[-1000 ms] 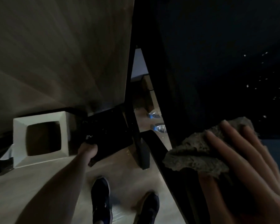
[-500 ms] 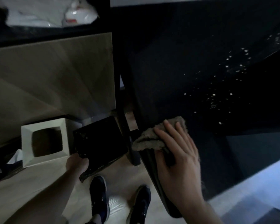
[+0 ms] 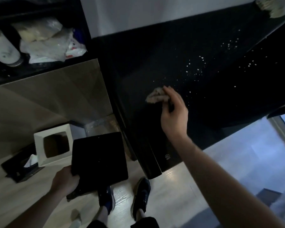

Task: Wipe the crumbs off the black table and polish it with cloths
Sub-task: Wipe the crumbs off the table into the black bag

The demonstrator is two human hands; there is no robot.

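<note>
- The right hand presses a crumpled grey-brown cloth on the black bench, fingers curled over it.
- Pale crumbs lie scattered over the bench beyond and to the right of the cloth.
- A second cloth lies at the bench's far right corner, blurred.
- The left hand grips a flat black tray by its near left corner, held low beside the bench edge, above the floor.
- A white square bin stands on the floor just left of the tray, a dark tissue box beside it.
- Two dark shoes show below on the pale wood floor.
- Plastic bags lie on a dark shelf at upper left.
</note>
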